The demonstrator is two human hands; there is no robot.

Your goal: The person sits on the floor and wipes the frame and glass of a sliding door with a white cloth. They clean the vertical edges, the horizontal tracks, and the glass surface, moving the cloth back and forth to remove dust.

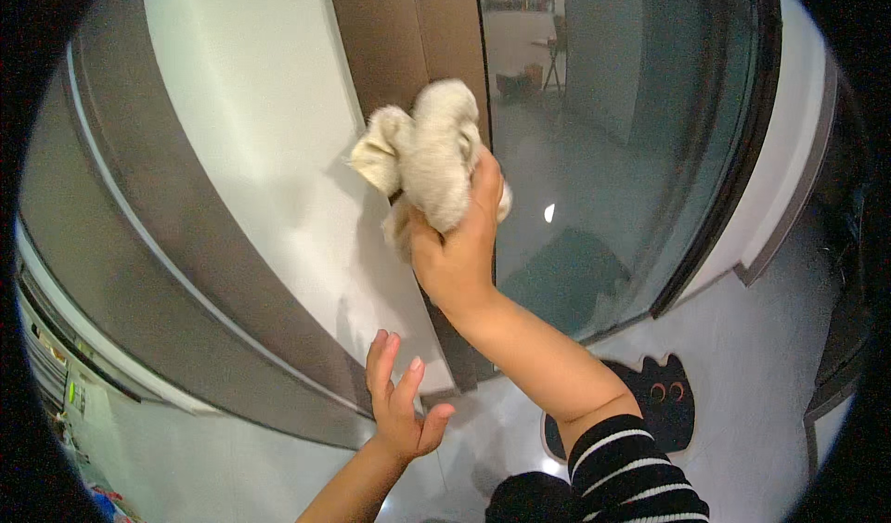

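Note:
A bunched, cream-coloured cloth is gripped in my right hand, raised in front of the brown door frame beside a dark glass panel. Folds of the cloth hide some of the fingers. Whether the cloth touches the frame, I cannot tell. Lower down and to the left, my left hand holds nothing. Its fingers are spread, in front of the foot of the white wall strip.
A black cat-shaped mat lies on the pale, shiny floor below my right arm. Grey-brown panels curve along the left. At the right, a dark frame edge borders the glass, which shows reflections.

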